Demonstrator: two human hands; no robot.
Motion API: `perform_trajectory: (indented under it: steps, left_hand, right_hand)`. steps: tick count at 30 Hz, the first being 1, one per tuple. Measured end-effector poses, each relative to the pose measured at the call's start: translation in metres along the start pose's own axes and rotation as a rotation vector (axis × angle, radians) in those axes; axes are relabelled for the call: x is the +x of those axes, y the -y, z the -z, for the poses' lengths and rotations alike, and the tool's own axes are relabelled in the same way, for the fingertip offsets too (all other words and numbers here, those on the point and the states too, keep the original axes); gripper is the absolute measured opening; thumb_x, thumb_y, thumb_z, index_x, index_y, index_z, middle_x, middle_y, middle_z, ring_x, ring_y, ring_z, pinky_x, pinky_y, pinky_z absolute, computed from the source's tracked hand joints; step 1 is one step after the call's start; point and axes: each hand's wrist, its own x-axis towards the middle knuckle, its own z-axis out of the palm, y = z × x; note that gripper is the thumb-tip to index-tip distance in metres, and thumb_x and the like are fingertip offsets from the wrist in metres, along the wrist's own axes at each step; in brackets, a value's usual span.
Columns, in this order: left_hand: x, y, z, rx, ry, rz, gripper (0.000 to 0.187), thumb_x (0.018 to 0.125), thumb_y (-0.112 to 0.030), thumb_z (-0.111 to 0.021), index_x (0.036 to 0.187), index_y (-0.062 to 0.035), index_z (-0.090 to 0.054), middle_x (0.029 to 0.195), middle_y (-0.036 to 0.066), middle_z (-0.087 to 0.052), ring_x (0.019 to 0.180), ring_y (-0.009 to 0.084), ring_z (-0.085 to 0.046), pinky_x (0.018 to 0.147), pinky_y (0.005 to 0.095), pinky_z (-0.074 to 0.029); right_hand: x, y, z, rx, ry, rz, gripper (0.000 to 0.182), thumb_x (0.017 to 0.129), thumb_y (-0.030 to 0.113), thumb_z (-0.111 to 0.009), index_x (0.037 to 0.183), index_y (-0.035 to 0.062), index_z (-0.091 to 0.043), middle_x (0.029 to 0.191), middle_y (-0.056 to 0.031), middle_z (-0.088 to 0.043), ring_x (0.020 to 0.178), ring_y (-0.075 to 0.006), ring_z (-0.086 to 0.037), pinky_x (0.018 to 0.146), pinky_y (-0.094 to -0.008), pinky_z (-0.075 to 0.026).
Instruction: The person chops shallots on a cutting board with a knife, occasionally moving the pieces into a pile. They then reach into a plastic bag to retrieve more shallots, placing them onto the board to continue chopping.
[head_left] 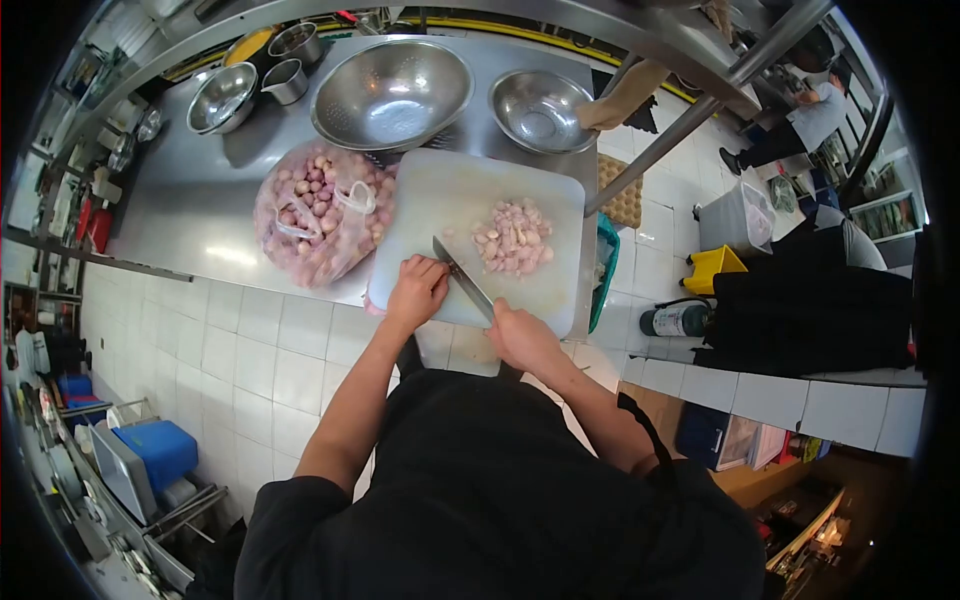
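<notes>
A knife (466, 284) is held by its handle in my right hand (522, 335), its blade slanting up and left over the white cutting board (425, 200). My left hand (418, 289) is on the board's left front part, fingers curled beside the blade; what they hold, if anything, is hidden. A pile of peeled shallots (514, 237) lies on the right half of the board. Left of the board, an open plastic bag (322, 212) is full of unpeeled shallots.
A large colander (392, 95) and a steel bowl (541, 111) stand behind the board, with smaller bowls and pots (286, 81) at the back left. Another person's arm (625, 97) reaches to the steel bowl. A metal rail (655, 155) slants at right.
</notes>
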Motion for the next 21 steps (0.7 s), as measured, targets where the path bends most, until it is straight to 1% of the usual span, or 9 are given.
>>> perform_trajectory:
  steps: [4, 7, 11, 13, 14, 17, 19, 21]
  left_hand:
    - [-0.005, 0.001, 0.001, 0.006, -0.023, -0.009, 0.018, 0.079, -0.002, -0.071, 0.096, -0.0063, -0.068, 0.094, 0.006, -0.068, 0.094, 0.0284, -0.061, 0.084, 0.0411, -0.046]
    - [-0.006, 0.001, 0.002, -0.003, -0.024, -0.008, 0.017, 0.079, -0.002, -0.071, 0.095, -0.0061, -0.067, 0.094, 0.006, -0.067, 0.094, 0.0287, -0.061, 0.084, 0.0412, -0.047]
    - [-0.007, 0.003, 0.003, -0.017, -0.009, -0.013, 0.017, 0.080, 0.000, -0.071, 0.096, -0.0051, -0.067, 0.097, 0.009, -0.069, 0.095, 0.0302, -0.062, 0.087, 0.0417, -0.047]
    - [-0.008, 0.003, 0.003, 0.001, -0.015, -0.002, 0.018, 0.079, 0.000, -0.071, 0.096, -0.0047, -0.067, 0.097, 0.008, -0.069, 0.094, 0.0303, -0.062, 0.087, 0.0415, -0.048]
    - [-0.012, 0.002, 0.003, 0.000, -0.009, 0.001, 0.018, 0.079, 0.000, -0.071, 0.096, -0.0047, -0.067, 0.097, 0.008, -0.069, 0.094, 0.0303, -0.062, 0.087, 0.0415, -0.048]
    - [-0.010, 0.001, 0.004, -0.005, -0.010, 0.002, 0.018, 0.078, 0.000, -0.071, 0.095, -0.0046, -0.067, 0.096, 0.008, -0.069, 0.095, 0.0300, -0.062, 0.088, 0.0413, -0.048]
    - [-0.008, 0.001, 0.004, 0.005, -0.024, -0.015, 0.019, 0.078, 0.000, -0.071, 0.096, -0.0048, -0.067, 0.096, 0.008, -0.068, 0.094, 0.0300, -0.062, 0.087, 0.0412, -0.048]
    - [-0.012, 0.001, 0.006, 0.011, -0.014, -0.007, 0.019, 0.079, -0.001, -0.071, 0.097, -0.0054, -0.068, 0.095, 0.007, -0.068, 0.094, 0.0297, -0.062, 0.087, 0.0414, -0.047]
  right_hand:
    - [0.003, -0.001, -0.012, 0.005, 0.009, 0.002, 0.023, 0.093, 0.013, -0.050, 0.108, -0.0047, -0.052, 0.086, -0.0316, -0.070, 0.084, -0.0511, -0.069, 0.077, -0.0619, -0.052]
    - [0.003, 0.000, -0.002, 0.027, 0.036, 0.018, 0.022, 0.094, 0.012, -0.049, 0.109, -0.0040, -0.051, 0.090, -0.0324, -0.069, 0.086, -0.0511, -0.068, 0.078, -0.0620, -0.052]
    - [0.003, -0.001, -0.010, 0.005, 0.051, -0.029, 0.022, 0.095, 0.013, -0.049, 0.109, -0.0036, -0.050, 0.092, -0.0328, -0.069, 0.086, -0.0512, -0.068, 0.078, -0.0620, -0.052]
    - [0.004, -0.002, -0.005, 0.006, 0.055, 0.029, 0.023, 0.095, 0.014, -0.051, 0.110, -0.0032, -0.050, 0.092, -0.0322, -0.069, 0.086, -0.0515, -0.068, 0.078, -0.0620, -0.052]
    - [0.002, 0.000, -0.008, 0.011, 0.059, 0.027, 0.023, 0.095, 0.014, -0.051, 0.110, -0.0032, -0.050, 0.092, -0.0322, -0.069, 0.086, -0.0515, -0.068, 0.078, -0.0620, -0.052]
    - [0.003, 0.000, -0.012, 0.009, 0.031, -0.041, 0.024, 0.095, 0.016, -0.052, 0.110, -0.0029, -0.050, 0.091, -0.0316, -0.069, 0.086, -0.0514, -0.068, 0.077, -0.0618, -0.052]
    - [0.008, -0.007, -0.012, 0.042, -0.013, 0.050, 0.023, 0.096, 0.017, -0.052, 0.105, -0.0041, -0.049, 0.082, -0.0316, -0.067, 0.080, -0.0526, -0.065, 0.074, -0.0616, -0.050]
    - [0.004, -0.005, -0.013, 0.062, -0.019, 0.049, 0.023, 0.096, 0.017, -0.052, 0.106, -0.0041, -0.049, 0.082, -0.0318, -0.067, 0.080, -0.0526, -0.065, 0.074, -0.0615, -0.050]
